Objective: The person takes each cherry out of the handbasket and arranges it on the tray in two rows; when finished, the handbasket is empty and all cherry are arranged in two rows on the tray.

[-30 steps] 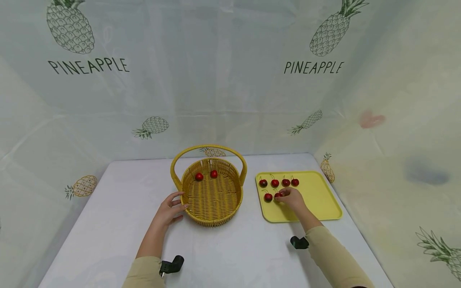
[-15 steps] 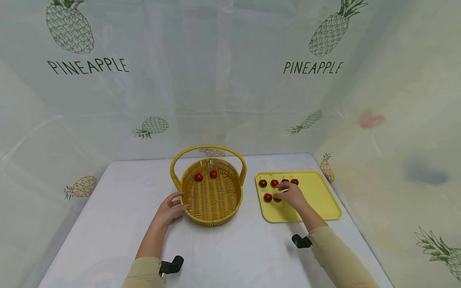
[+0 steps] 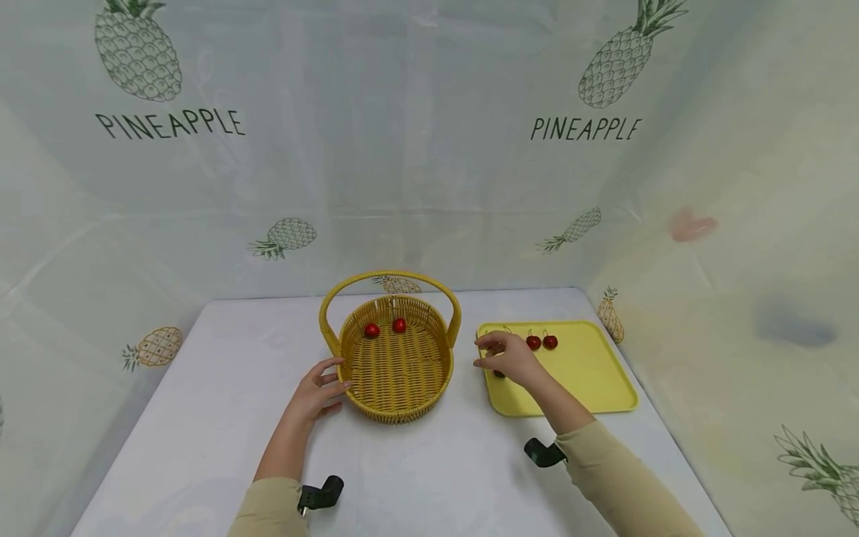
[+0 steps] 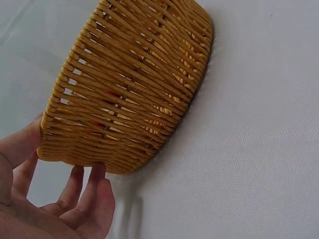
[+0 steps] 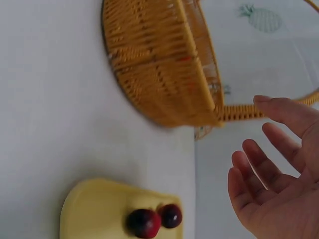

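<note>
A round yellow wicker basket [image 3: 396, 414] with an arched handle stands mid-table, two red cherries [image 3: 372, 330] lying inside at the back. At its left side my left hand [image 3: 314, 394] holds the rim, thumb and fingers spread along it; the left wrist view shows its fingertips [image 4: 102, 172] against the woven wall. My right hand [image 3: 511, 356] hovers over the left end of a yellow tray [image 3: 597, 380], thumb and fingers apart, nothing visible between them. More cherries [image 3: 550, 341] sit on the tray, some hidden by this hand. Two dark red cherries [image 5: 143, 223] show in the right wrist view.
The white table [image 3: 416, 477] carries both basket and tray. A pale curtain [image 3: 416, 186] printed with pineapples hangs behind and along the sides. The basket's handle [image 3: 389, 273] arches above its back part, between the two hands' sides.
My right hand has let go of a front-row cherry, lifted off and moved left towards the basket. My left hand has stayed at the basket's rim.
</note>
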Motion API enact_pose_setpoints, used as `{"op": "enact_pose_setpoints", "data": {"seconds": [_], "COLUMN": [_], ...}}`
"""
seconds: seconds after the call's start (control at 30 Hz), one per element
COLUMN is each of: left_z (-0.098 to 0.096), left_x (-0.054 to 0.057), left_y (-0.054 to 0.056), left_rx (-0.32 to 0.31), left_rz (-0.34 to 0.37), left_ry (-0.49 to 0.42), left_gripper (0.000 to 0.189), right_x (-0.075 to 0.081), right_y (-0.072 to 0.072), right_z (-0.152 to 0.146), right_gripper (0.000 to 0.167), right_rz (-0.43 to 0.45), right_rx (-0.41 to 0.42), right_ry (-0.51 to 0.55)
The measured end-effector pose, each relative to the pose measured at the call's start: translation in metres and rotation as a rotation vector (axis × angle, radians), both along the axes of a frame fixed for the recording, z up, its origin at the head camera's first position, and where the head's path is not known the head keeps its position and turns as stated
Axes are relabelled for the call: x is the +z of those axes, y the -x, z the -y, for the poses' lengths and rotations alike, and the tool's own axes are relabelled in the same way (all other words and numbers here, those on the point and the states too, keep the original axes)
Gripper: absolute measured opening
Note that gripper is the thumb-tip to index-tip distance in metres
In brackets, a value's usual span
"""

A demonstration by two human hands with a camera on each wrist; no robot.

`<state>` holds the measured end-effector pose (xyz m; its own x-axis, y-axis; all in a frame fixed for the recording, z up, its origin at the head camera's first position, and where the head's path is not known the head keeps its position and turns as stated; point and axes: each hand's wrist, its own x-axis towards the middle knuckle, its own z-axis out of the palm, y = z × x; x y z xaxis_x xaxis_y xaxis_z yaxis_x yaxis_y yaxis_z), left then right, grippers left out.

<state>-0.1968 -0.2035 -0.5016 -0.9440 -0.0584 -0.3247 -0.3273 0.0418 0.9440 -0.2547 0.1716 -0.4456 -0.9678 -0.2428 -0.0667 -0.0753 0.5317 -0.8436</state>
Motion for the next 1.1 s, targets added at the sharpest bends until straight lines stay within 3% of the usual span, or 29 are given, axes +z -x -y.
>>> {"op": "enact_pose_setpoints", "data": {"seconds": [0.4, 0.57, 0.67, 0.73, 0.8, 0.9, 1.1], "left_z": [0.004, 0.003, 0.001, 0.002, 0.001, 0.003, 0.0], "left_x": [0.0, 0.0, 0.012, 0.012, 0.012, 0.001, 0.001], "left_y": [0.001, 0.0, -0.004, -0.004, -0.004, -0.001, -0.004], "left_rx": [-0.002, -0.007, -0.018, -0.02, -0.018, -0.01, 0.001], "left_rz": [0.007, 0.002, 0.007, 0.009, 0.008, -0.004, -0.014], "left_ry": [-0.01, -0.024, -0.046, -0.053, -0.049, -0.039, -0.025], "left_gripper": [0.056, 0.057, 0.058, 0.058, 0.058, 0.059, 0.057], "right_x": [0.011, 0.011, 0.009, 0.007, 0.006, 0.003, -0.002], "right_y": [0.001, 0.005, 0.009, 0.012, 0.016, 0.023, 0.036], "right_z": [0.049, 0.069, 0.08, 0.087, 0.093, 0.102, 0.118], "right_gripper": [0.032, 0.031, 0.032, 0.032, 0.033, 0.034, 0.036], "right_rz": [-0.01, -0.002, -0.002, 0.005, 0.013, 0.026, 0.052], "right_rx": [0.201, 0.225, 0.24, 0.257, 0.267, 0.278, 0.286], "right_ry": [-0.001, -0.02, -0.031, -0.032, -0.034, -0.037, -0.03]}}
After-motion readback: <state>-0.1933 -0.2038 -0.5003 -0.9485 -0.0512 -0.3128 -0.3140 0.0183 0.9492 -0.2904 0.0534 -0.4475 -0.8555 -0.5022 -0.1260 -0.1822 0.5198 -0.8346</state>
